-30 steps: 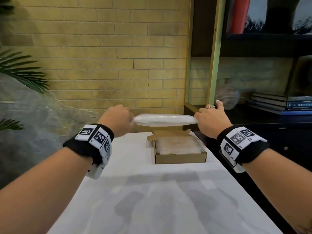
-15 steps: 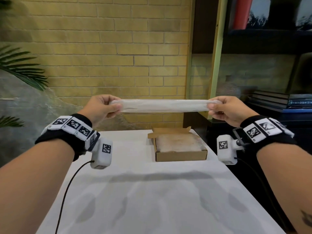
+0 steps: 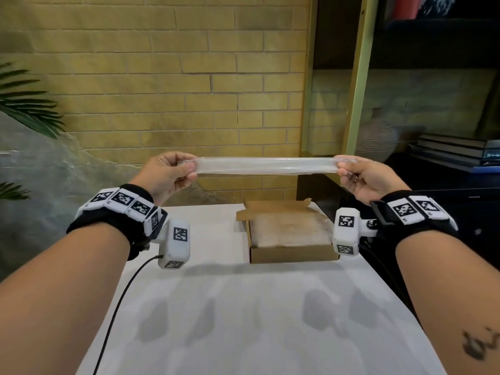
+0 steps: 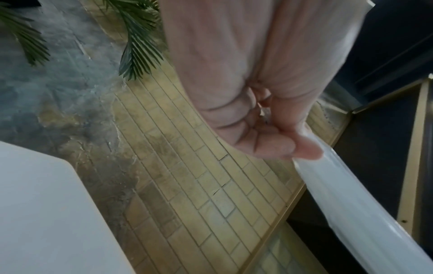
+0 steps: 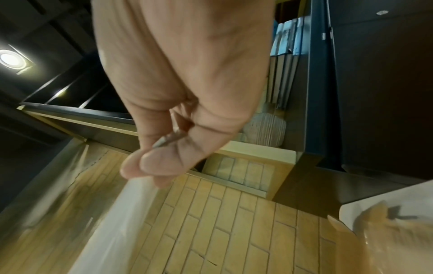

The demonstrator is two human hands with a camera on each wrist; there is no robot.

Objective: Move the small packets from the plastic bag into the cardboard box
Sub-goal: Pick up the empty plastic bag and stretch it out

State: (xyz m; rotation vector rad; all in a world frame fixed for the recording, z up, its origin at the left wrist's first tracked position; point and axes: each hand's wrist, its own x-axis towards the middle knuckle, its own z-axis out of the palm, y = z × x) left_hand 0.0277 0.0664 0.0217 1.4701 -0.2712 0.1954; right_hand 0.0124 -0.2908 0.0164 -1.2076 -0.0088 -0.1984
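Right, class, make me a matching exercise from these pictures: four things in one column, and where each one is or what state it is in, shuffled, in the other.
Things:
1. plastic bag
2. cardboard box
3. palm leaves
4. stacked books

Places or states:
A. lying on the dark shelf, far right
B. open on the white table
C. stretched taut in the air, pinched by left hand and right hand
D. at the left edge, beside the brick wall

Pairs: 1-C, 2-B, 3-D, 4-A
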